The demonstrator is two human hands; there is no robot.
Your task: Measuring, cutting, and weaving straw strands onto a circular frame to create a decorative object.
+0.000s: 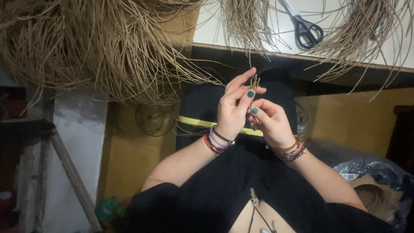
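Left hand point(233, 110) and right hand point(269, 121), fingers pinched shut on a few short straw strands point(254, 82) over the lap, work seemingly just begun; loose straw point(99, 47), scissors point(306, 28) and tape measure point(196, 122) lie beyond.

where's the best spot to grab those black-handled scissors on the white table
Probably by the black-handled scissors at their finger loops, coming from the table's near edge. The loops point toward the person and lie bare, while the blades angle away toward the far side, among tan fibre strands.
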